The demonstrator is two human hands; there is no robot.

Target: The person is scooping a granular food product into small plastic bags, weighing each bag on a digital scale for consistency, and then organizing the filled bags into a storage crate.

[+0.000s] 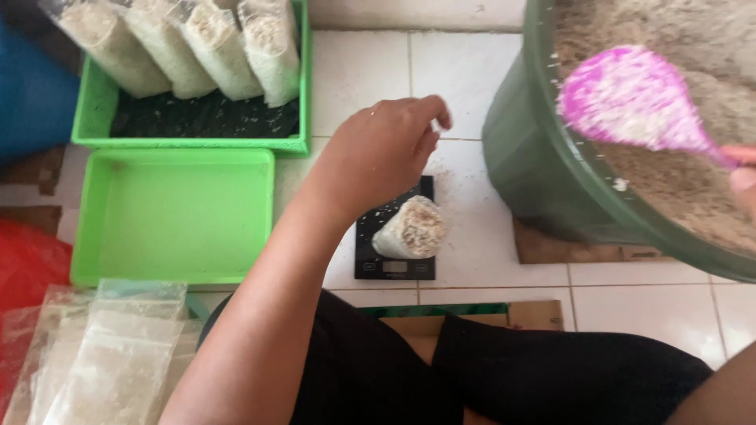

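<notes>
Left hand (386,149) hovers, fingers loosely pinched on nothing, above the filled plastic bag (411,228) standing on the black kitchen scale (394,236). Right hand (740,169) grips a heaped pink scoop (630,98) over the green tub's rim (543,157); unsupported, the bag could topple, and grain might spill onto the tiled floor (472,79).

Clear plastic bag filled with pale grain (412,228), standing on the black digital kitchen scale (394,266); grey rectangular display window (394,267) at the scale's near edge. Four filled clear bags of the same grain (189,47) lean side by side in the far green plastic crate (90,118). Stack of empty clear flat bags (102,354) at lower left.
</notes>
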